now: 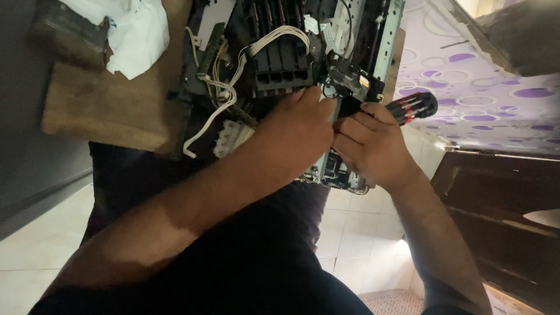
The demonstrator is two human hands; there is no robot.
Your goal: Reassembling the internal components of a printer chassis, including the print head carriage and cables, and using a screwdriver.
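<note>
Wooden bench, opened printer, left hand grip unclear, right hand grasping screwdriver

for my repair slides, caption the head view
Left hand steadies an opened printer while right hand grips a screwdriver.

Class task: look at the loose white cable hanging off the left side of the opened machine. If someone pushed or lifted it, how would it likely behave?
The white cable is probably floppy: it sags in a loose curve with one end free. It looks thin, so likely light. Its other end runs into the machine, so a pull might strain that joint.
</note>
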